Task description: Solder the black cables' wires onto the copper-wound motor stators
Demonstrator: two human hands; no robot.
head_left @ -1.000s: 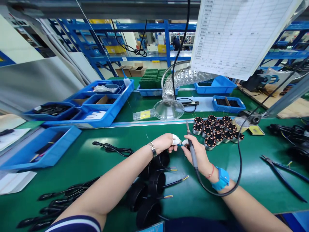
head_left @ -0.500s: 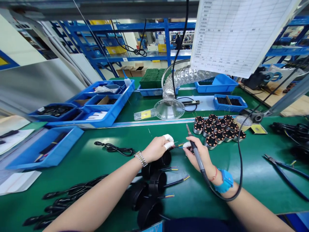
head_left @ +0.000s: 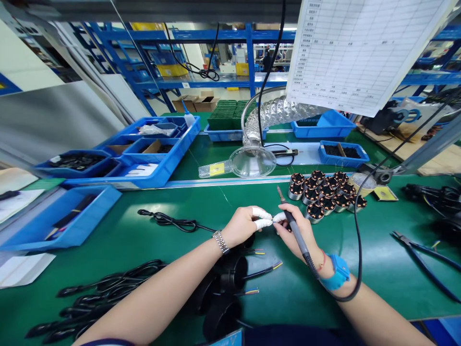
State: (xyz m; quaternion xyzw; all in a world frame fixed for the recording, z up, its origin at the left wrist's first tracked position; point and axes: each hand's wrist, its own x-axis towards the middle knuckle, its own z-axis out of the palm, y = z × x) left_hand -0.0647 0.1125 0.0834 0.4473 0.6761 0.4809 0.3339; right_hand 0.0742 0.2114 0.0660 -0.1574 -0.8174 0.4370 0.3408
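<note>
My left hand (head_left: 248,223), with white finger covers and a metal watch, is closed in a pinch at the end of a wire, mostly hidden by the fingertips. My right hand (head_left: 300,228) grips a soldering iron (head_left: 296,235), its tip pointing up and away from me. The right thumb and forefinger, one in a white cover, meet the left fingertips at the same spot. Below my hands lie several black round housings (head_left: 224,315), each with a cable ending in bare coloured wires (head_left: 277,265). A coiled black cable (head_left: 176,222) runs under my left wrist.
Copper-wound motor stators (head_left: 326,192) stand grouped at the right. Cutting pliers (head_left: 425,262) lie beyond my right arm. A clear fume-extraction hood (head_left: 252,162) stands ahead. Blue parts bins (head_left: 144,168) sit left, and black cable bundles (head_left: 118,288) lie near left. Paper (head_left: 360,53) hangs overhead.
My left hand has moved right, so its fingertips now meet those of my right hand. The wires seen between the hands are now covered. The soldering iron stays nearly in place.
</note>
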